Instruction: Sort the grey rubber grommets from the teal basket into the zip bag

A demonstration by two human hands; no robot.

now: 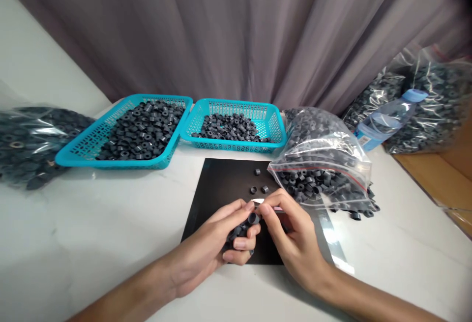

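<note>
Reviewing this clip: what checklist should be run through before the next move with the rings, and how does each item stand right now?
1. Left hand has a closed grip on a handful of dark rings: ok.
2. A single ring sits exposed at the fingertips, facing the other hand: ok.
3. Right hand pinches a thin tool at that ring: ok. What kind of tool it is: cannot tell.
4. Black mat lies under both hands: ok.
5. Loose rings on the mat lie apart from the hands: ok.
6. Zip bag keeps its contents in: not ok, rings have spilled onto the table beside it.
</note>
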